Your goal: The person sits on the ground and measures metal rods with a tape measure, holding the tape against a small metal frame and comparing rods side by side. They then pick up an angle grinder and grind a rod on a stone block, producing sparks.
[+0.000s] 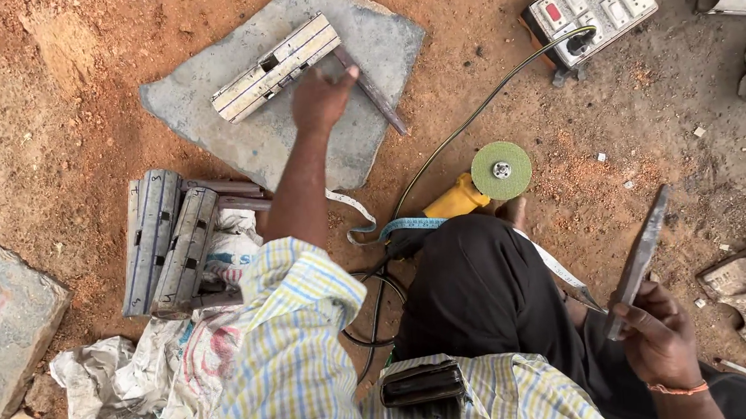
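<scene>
Overhead view of a person squatting on red dirt. The left hand (320, 99), fingers curled, presses on a metal section (276, 67) lying on a grey slab (298, 145) at 11 o'clock. The right hand (660, 338), at 4 o'clock, has its fingers wrapped around a flat file (641, 256). An angle grinder (481, 184) lies near centre, and a socket board (591, 6) at 1 o'clock.

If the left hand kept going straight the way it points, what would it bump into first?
Probably the ribbed metal bar on the grey stone slab. The left hand already sits right beside it, touching a thin rod.
</scene>
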